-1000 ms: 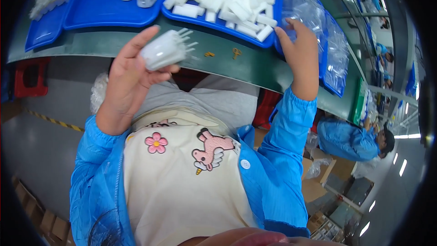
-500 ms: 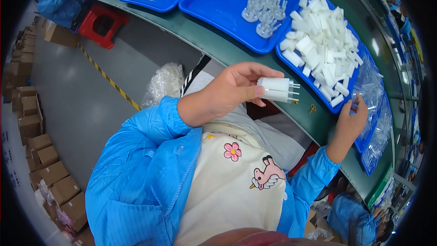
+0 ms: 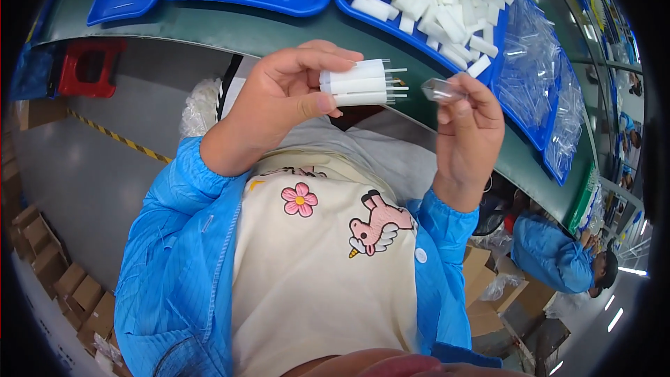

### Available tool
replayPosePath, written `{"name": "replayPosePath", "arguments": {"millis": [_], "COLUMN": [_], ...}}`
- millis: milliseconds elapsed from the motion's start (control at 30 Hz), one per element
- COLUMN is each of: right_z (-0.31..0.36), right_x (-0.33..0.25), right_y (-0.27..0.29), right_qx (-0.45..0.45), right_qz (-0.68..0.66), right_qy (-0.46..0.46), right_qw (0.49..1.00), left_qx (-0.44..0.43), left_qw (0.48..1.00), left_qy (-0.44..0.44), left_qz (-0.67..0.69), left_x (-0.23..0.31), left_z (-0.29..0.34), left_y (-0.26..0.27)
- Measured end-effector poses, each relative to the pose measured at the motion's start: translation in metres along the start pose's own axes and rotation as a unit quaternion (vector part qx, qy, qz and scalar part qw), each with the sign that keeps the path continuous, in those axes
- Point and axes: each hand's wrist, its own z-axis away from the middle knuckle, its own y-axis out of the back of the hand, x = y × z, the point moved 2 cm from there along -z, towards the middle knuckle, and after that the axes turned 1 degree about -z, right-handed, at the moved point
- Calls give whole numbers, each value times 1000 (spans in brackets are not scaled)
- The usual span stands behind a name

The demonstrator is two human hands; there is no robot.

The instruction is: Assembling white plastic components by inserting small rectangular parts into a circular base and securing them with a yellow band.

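Left hand [image 3: 279, 101]: grips a bundle of white plastic sticks [image 3: 354, 82], metal pins pointing right.
Right hand [image 3: 469, 122]: pinches a small clear cap [image 3: 441, 89] just beside the pin tips.
Progress: cap not yet on; many loose sticks wait in the blue tray [image 3: 520, 108].

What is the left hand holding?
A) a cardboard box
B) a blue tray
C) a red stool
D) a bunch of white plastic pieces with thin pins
D: the left hand grips white plastic pieces with thin pins sticking out toward the right hand.
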Motion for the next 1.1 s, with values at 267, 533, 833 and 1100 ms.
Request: {"name": "replayPosePath", "arguments": {"millis": [267,533,833,1100], "right_z": [9,16,30,22], "right_x": [1,-1,17,15], "right_y": [-10,-21,-28,-18], "right_qx": [-11,-46,5,-93], "right_qz": [57,141,169,109], "right_qy": [50,79,145,67], "right_qw": [997,986,975,987], "left_qx": [-18,-27,-23,-89], "left_qw": [1000,999,997,984], "left_qy": [4,-6,17,84], "left_qz": [-18,-18,-66,-133], "left_x": [-4,-10,6,24], "left_z": [2,2,0,2], "left_y": [-2,1,-6,3]}}
